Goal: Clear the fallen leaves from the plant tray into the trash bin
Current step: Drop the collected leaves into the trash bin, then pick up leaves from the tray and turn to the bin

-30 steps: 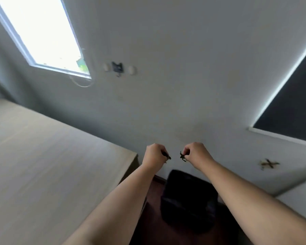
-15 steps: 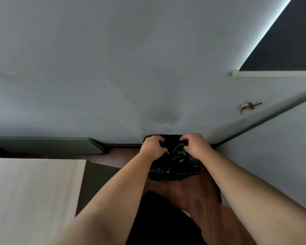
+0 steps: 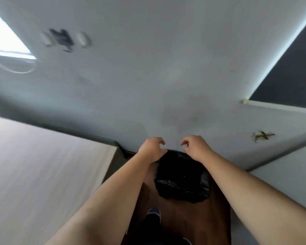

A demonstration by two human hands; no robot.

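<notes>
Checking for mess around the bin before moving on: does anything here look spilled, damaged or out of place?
No spill shows on the brown wooden floor around the black-lined trash bin. One oddity: a yellowish, cross-shaped scar on the grey wall, right of the bin, resembling tape residue or chipped paint.

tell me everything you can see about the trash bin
The trash bin is lined with a glossy, crinkled black plastic bag folded over its rim. It stands upright on the dark wooden floor against the grey wall, beside the pale table. Its inside looks dark; contents cannot be made out. Both hands hover above its far edge without touching it.
</notes>
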